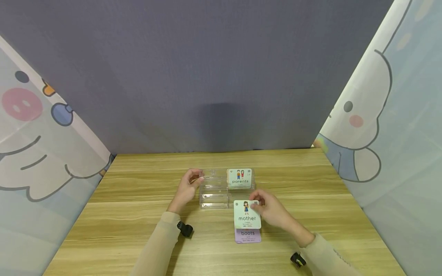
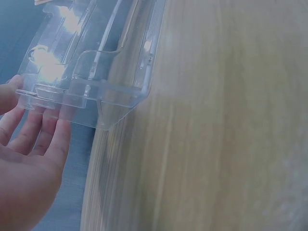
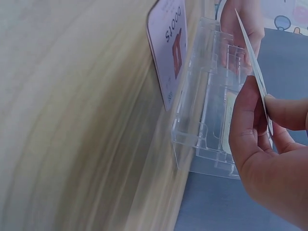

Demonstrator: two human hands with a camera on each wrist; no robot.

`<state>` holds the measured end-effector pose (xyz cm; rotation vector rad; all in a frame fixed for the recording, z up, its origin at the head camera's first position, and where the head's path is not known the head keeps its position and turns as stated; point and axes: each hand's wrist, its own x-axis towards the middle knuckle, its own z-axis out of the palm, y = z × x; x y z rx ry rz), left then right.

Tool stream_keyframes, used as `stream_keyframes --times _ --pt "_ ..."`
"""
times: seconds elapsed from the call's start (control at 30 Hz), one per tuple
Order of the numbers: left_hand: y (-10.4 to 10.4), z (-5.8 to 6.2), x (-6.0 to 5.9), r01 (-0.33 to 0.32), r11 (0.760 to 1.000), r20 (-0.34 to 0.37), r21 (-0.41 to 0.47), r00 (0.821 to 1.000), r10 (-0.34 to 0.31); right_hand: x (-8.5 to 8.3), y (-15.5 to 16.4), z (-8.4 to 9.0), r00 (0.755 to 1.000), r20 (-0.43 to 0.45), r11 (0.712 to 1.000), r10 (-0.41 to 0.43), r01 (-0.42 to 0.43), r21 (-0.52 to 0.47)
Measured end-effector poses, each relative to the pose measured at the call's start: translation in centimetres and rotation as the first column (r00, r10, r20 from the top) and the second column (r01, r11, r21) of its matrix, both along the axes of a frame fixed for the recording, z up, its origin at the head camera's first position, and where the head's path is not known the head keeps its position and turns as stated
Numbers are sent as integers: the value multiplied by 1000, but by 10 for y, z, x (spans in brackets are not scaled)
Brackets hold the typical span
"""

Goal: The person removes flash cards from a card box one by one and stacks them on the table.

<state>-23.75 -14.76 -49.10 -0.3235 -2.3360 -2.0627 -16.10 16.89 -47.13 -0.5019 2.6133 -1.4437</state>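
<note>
My left hand (image 1: 188, 187) grips the left edge of a clear plastic tiered card rack (image 1: 213, 199). In the left wrist view the thumb lies on one side of the rack's edge and the fingers on the other. My right hand (image 1: 271, 210) pinches a pale flashcard marked "mother" (image 1: 247, 220) by its upper right corner. That card, seen nearly edge-on in the right wrist view, is between thumb and fingers. Beneath it in the head view, a purple "boots" card (image 1: 248, 237) lies in front of the rack, its upper part hidden. A "parents" card (image 1: 239, 181) sits in the rack's upper right compartment.
The wooden table (image 1: 138, 214) reaches back to a dark grey curtain (image 1: 221, 76). Printed cartoon cloths hang at the left (image 1: 45, 126) and right (image 1: 397, 115). A dark wrist camera (image 1: 185, 229) is on the left wrist, another (image 1: 298, 260) on the right.
</note>
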Motion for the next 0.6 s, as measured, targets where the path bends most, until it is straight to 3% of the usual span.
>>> stream_keyframes --times 0.1,0.6 --pt "2 11 7 11 1000 -2 13 1000 -11 1 0 -2 1000 3 1000 -4 3 9" --pt "1 12 7 19 1000 6 8 1000 -19 6 -2 -8 1000 2 1000 9 -9 20"
